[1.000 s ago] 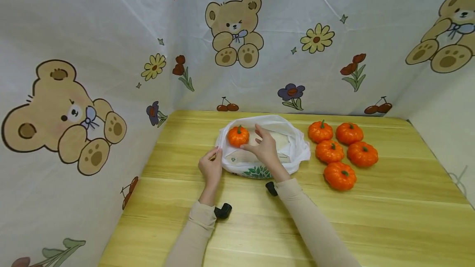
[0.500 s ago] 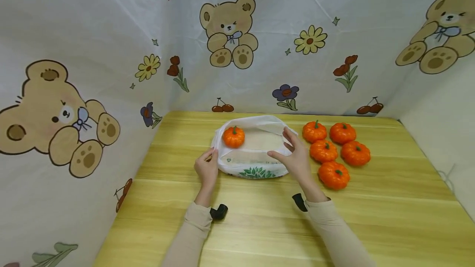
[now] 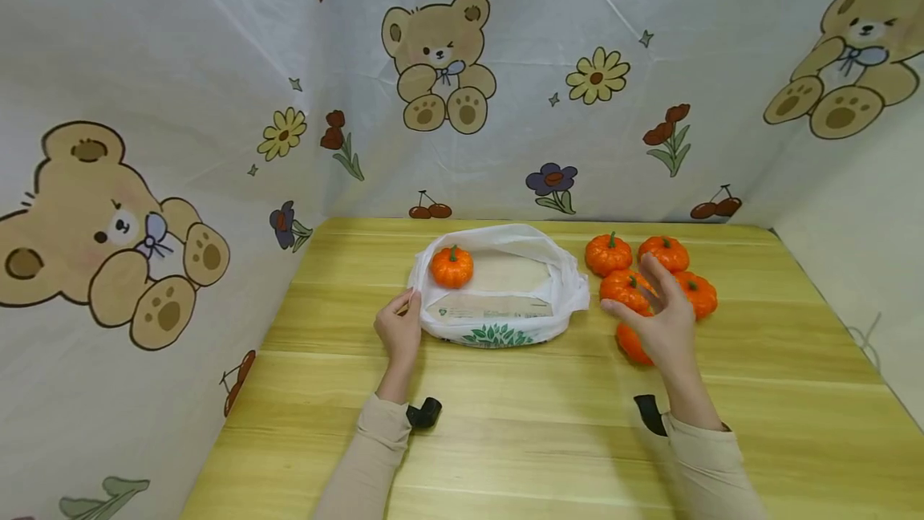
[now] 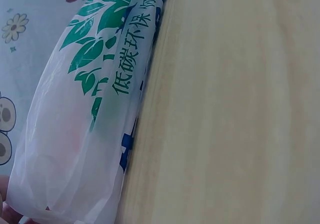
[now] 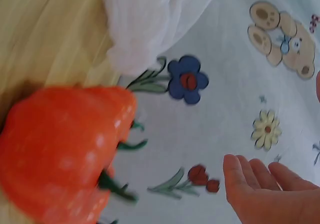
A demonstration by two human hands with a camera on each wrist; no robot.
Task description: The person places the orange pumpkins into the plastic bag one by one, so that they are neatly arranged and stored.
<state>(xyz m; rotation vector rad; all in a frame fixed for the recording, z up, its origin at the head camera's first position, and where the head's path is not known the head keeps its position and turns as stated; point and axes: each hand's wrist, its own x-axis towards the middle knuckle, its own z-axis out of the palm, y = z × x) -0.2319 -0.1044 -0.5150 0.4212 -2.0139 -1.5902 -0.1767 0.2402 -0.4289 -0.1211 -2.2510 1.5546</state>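
Note:
A white plastic bag (image 3: 498,333) with green leaf print lies with its mouth spread wide on the table. Inside it at the left sits one small orange pumpkin (image 3: 451,268). My left hand (image 3: 400,333) pinches the bag's left rim; in the left wrist view only fingertips show beside the bag (image 4: 55,149). Over the group of orange pumpkins (image 3: 609,254) at the right hovers my right hand (image 3: 666,323), thumb and fingers spread, holding nothing. It partly covers the nearest pumpkin (image 3: 632,345). The right wrist view shows pumpkins (image 5: 60,149) beside the hand (image 5: 272,194).
The wooden table (image 3: 505,440) meets a bear-print cloth (image 3: 325,62) at its back and left. A pale cord (image 3: 869,339) hangs at the right side. Both wrists carry black camera mounts (image 3: 424,413).
My right hand has moved right, from above the bag's mouth to above the pumpkin group. My left hand keeps its pinch on the rim. The head view has shifted slightly.

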